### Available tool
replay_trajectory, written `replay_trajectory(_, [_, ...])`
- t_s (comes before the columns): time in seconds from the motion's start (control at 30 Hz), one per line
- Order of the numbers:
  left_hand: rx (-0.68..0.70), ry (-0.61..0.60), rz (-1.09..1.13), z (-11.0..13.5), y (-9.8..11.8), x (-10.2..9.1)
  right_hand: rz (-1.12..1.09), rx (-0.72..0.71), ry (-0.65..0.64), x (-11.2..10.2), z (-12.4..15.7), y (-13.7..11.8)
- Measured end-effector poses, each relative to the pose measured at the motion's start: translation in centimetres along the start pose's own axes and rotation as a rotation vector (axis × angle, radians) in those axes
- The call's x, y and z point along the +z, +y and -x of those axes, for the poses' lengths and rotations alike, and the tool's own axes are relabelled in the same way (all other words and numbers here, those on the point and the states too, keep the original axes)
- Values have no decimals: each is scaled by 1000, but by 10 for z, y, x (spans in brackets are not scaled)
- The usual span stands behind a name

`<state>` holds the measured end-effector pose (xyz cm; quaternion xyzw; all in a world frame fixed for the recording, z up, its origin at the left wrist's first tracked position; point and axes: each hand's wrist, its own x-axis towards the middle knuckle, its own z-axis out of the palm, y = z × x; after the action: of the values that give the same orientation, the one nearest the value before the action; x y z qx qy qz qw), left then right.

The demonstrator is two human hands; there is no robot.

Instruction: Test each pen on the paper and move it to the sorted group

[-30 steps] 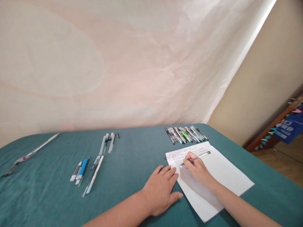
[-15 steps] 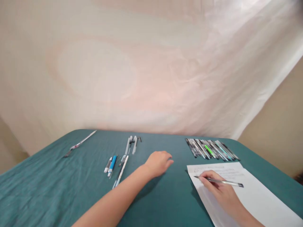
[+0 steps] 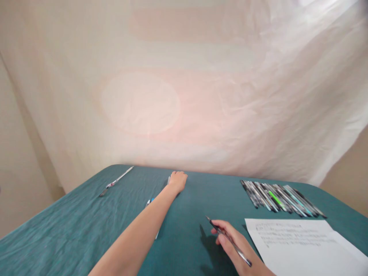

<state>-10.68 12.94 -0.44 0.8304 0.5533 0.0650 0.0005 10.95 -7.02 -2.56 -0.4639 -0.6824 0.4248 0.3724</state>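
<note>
from my remote seat i've got a big pale pinkish backdrop (image 3: 207, 96) filling the rear of the room, and before it a table (image 3: 86, 226) under dark green cloth, wrinkled on the left. the left forearm (image 3: 143, 226) stretches right across the middle — it's in the way, covering part of what lies there. over on the right there's the paper (image 3: 304, 258), handwriting along its upper part, and just beyond it a tight row of pens (image 3: 283, 199), one bright green. my right hand (image 3: 233, 244) hangs left of the paper, closed round a pen (image 3: 237, 250), its tip apart from the paper. my left hand (image 3: 178, 181) is at the far side, beside a pale tube (image 3: 169, 179) — fingertips hidden, so i cannot tell whether it grips anything. at left lies a slim white stick (image 3: 119, 179); peeking past the forearm, a blue bit (image 3: 152, 199).
</note>
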Motion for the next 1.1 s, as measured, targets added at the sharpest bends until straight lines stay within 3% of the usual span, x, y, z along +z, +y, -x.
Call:
replay_trajectory(0.3, [23, 4, -101, -11, 5, 7, -124, -19, 52, 0, -3, 15])
replay_trajectory(0.5, [90, 30, -35, 7, 32, 4, -207, 1, 136, -1, -4, 14])
replay_trajectory(0.67, [171, 110, 118, 49, 68, 14, -255, 19, 281, -8, -7, 17])
replay_trajectory(0.73, [179, 184, 375, 63, 77, 20, -320, 30, 325, -11, -10, 19])
replay_trajectory(0.87, [166, 180, 668, 76, 80, 27, -518, 53, 360, -13, -16, 26])
replay_trajectory(1.1, [135, 210, 750, 77, 77, 31, -816, 143, 419, -18, -23, 36])
